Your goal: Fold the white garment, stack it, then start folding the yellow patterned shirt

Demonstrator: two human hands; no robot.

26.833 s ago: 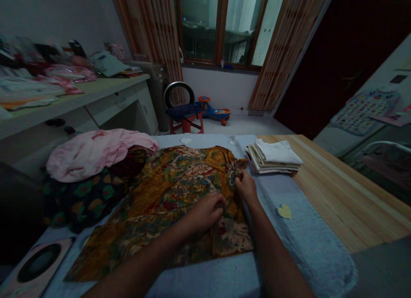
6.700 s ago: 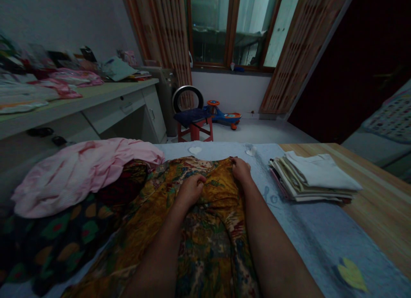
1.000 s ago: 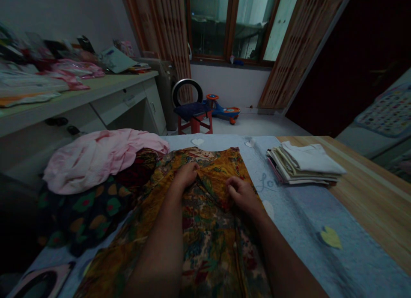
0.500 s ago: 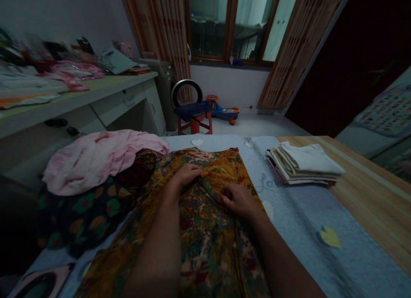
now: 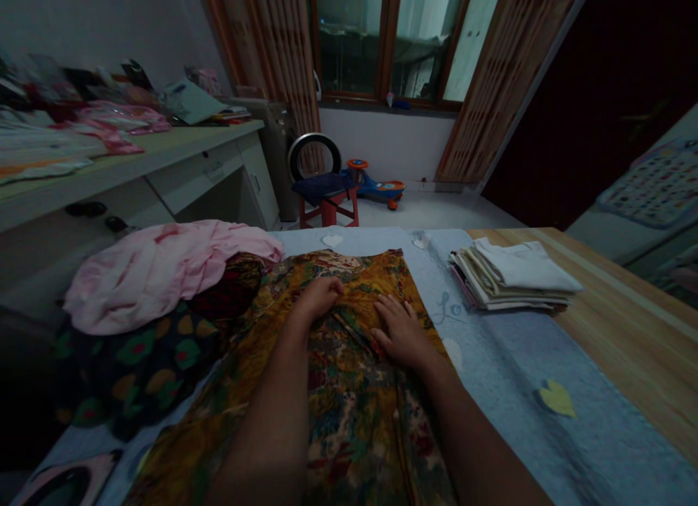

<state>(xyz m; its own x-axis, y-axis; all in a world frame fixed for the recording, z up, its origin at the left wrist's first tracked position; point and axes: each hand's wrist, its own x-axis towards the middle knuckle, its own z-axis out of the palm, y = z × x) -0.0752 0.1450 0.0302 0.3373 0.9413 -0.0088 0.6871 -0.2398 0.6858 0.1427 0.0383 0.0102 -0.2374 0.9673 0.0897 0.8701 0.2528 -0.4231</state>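
Observation:
A mustard-yellow garment with a multicoloured print (image 5: pixel 349 404) lies spread on the light-blue cloth (image 5: pixel 507 390) in front of me. My left hand (image 5: pixel 321 299) rests on its upper middle, fingers curled together on the fabric near a diagonal fold. To its right, my right hand (image 5: pixel 400 331) lies flat on the same garment with its fingers spread. The fold runs between both hands. My forearms cover part of the garment's lower area.
A pink garment (image 5: pixel 163 273) lies heaped on dark patterned clothes (image 5: pixel 158 360) at the left. At the right sits a stack of folded clothes (image 5: pixel 518 277), white on top. Beyond the table stand a red stool (image 5: pixel 329 211) and a blue ride-on toy (image 5: pixel 376 188).
My right hand's fingers have uncurled from the fabric, spread out and flattened on the garment. My left hand stays in nearly the same place. The view has shifted slightly.

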